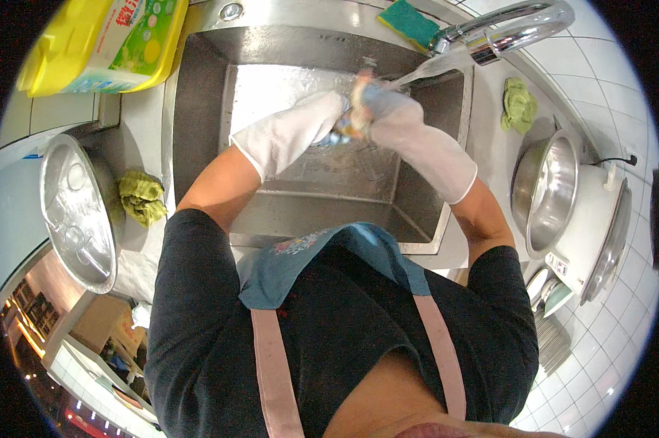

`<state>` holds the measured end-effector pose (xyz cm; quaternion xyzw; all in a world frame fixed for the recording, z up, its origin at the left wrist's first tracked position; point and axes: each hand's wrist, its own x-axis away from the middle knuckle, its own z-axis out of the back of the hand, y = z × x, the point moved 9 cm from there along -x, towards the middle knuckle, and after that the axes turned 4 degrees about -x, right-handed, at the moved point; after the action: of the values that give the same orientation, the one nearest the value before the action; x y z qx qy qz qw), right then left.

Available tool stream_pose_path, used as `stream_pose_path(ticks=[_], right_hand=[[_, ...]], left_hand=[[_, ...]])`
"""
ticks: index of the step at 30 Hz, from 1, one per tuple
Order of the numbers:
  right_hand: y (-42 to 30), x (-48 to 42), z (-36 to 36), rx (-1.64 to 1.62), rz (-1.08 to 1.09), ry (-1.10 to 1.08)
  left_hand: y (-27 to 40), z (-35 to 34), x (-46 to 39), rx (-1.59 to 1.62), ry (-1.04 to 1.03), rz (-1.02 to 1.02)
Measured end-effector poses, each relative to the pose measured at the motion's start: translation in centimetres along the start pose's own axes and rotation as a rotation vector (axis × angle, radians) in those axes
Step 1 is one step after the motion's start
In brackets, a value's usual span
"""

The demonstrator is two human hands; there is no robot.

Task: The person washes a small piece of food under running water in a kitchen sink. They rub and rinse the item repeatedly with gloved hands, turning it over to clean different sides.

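Note:
My left hand (325,112) and my right hand (396,112), both in white gloves with long cuffs, meet over a stainless steel sink (318,213). Between them is a blurred blue, orange and cream patterned item (357,125), which looks like wet cloth; motion blur hides its exact form. Both hands grip it. A stream of water (429,67) runs from the chrome faucet (488,46) at the upper right and reaches the item beside my right hand. The fingers are mostly blurred or hidden.
A yellow jug (83,49) stands left of the sink, a green and yellow sponge (409,23) behind it. Crumpled green cloths lie left (142,198) and right (518,107). Steel bowls stand left (77,213) and right (551,191). A white appliance (589,219) is beyond the right bowl.

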<state>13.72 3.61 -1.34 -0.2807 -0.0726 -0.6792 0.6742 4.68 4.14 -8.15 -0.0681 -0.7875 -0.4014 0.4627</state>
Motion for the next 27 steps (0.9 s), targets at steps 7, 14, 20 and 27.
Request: stream_pose_path(ticks=[7, 14, 20, 27], right_hand=[[2.2, -0.1, -1.3, -0.537, 0.057, 0.197], [2.3, 1.9, -6.8, -1.661, -0.386, -0.162], [-1.2, 0.7, -0.1, -0.148, -0.050, -0.037], [4.2, 0.2, -4.2, -1.018, -0.424, -0.092]], left_hand=[[5.3, 0.5, 3.4, -0.334, 0.260, -0.570], [7.4, 0.4, 5.5, -0.559, 0.421, -0.845], [-1.7, 0.9, -2.7, -0.098, -0.157, -0.306], [5.9, 0.5, 3.5, -0.250, 0.168, -0.619]])
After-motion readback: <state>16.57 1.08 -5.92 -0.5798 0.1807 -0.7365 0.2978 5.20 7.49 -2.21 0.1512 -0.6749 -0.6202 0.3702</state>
